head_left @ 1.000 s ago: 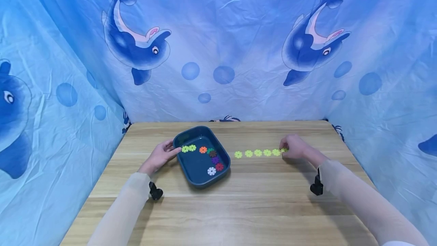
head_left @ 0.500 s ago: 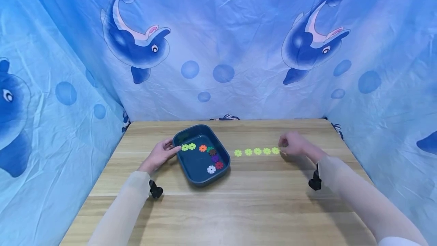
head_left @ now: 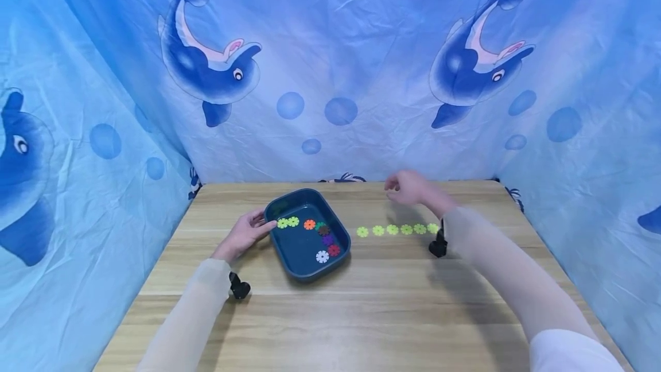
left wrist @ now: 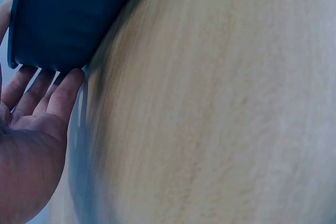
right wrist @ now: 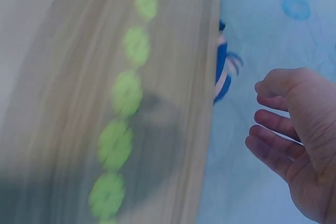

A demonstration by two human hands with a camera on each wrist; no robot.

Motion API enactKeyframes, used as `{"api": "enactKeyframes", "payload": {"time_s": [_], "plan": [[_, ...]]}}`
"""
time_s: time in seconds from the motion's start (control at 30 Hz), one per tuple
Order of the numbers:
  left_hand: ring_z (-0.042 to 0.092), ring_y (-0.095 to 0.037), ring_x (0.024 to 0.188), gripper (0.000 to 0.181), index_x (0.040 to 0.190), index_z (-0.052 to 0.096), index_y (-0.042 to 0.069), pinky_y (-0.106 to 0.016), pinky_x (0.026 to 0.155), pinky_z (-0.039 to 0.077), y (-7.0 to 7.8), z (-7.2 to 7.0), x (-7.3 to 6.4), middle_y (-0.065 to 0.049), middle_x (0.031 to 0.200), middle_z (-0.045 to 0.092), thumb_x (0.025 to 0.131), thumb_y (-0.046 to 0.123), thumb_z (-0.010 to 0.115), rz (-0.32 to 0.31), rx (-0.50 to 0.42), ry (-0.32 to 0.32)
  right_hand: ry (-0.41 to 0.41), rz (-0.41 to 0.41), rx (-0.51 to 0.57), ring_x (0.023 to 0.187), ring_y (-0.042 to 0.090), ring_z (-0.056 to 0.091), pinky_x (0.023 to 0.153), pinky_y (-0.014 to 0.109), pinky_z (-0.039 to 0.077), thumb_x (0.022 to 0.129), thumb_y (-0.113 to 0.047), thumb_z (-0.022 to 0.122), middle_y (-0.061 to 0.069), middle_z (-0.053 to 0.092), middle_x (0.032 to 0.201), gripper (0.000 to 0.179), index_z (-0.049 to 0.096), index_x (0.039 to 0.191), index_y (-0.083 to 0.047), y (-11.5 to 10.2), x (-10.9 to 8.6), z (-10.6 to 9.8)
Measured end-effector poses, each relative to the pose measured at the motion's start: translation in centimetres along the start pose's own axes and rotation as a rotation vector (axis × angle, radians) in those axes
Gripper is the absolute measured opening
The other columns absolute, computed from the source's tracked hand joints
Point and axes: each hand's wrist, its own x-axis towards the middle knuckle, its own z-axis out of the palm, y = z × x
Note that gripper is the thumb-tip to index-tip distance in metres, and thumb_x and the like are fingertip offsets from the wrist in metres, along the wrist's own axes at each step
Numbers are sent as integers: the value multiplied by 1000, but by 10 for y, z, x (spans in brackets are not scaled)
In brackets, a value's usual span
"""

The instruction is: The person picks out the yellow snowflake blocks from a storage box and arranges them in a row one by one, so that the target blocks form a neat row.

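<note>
A dark blue plastic tray (head_left: 296, 263) sits left of centre on the table. My left hand (head_left: 245, 235) grips its left side, thumb over the rim; in the left wrist view the fingers (left wrist: 65, 93) press against the outer wall. Inside lie two yellow-green snowflake discs (head_left: 287, 222), an orange disc (head_left: 309, 224), a white one (head_left: 322, 256) and several darker ones. Right of the tray runs a row of yellow-green snowflake discs (head_left: 392, 229). My right hand (head_left: 410, 187) hovers beyond this row with loosely bent fingers, holding nothing, also seen beside the row in the right wrist view.
The wooden table (head_left: 330, 326) ends at a back edge close under my right hand. Blue dolphin-print cloth (head_left: 330, 45) hangs behind and at both sides. A black wrist camera (head_left: 439, 244) overlaps the right end of the row in the head view.
My right hand has let go of the disc at the row's right end, risen, and moved left and toward the back. My left hand and the tray stay put.
</note>
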Motion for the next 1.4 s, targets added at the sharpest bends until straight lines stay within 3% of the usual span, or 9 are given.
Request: {"api": "enactKeyframes", "payload": {"time_s": [0.43, 0.7, 0.97, 1.17, 1.4], "plan": [[43, -42, 154, 71, 161, 40, -1, -23, 108, 54, 3, 2, -2, -27, 164, 45, 105, 27, 71, -7, -2, 15, 30, -176, -3, 113, 27, 74, 100, 41, 62, 99, -18, 70, 11, 79, 123, 29, 76, 125, -6, -89, 74, 25], [43, -43, 154, 69, 159, 41, -2, -31, 113, 53, 4, 0, -7, -28, 163, 45, 105, 27, 71, -14, 4, 14, -41, -329, 23, 114, 26, 74, 99, 41, 61, 102, -17, 70, 10, 78, 125, 29, 76, 127, -5, -149, 93, 56], [55, -35, 145, 65, 156, 47, -2, -21, 101, 55, 0, 1, -8, -28, 157, 53, 104, 28, 71, -8, -7, 9, -110, -336, 9, 116, 23, 73, 100, 35, 60, 102, -20, 70, 5, 78, 127, 29, 75, 129, -10, -177, 102, 88], [54, -37, 146, 64, 157, 47, 1, -29, 106, 57, 0, 0, -12, -26, 158, 53, 105, 30, 71, -9, -14, -7, -162, -294, -22, 120, 24, 72, 103, 36, 60, 103, -22, 70, 7, 75, 134, 34, 72, 135, -11, -191, 105, 112], [51, -39, 149, 63, 157, 48, 3, -38, 111, 56, 3, 1, -11, -24, 159, 53, 105, 30, 71, -7, -7, -5, -145, -237, -92, 129, 17, 67, 112, 34, 55, 102, -27, 73, 3, 72, 139, 41, 69, 140, -12, -203, 110, 128]]}}
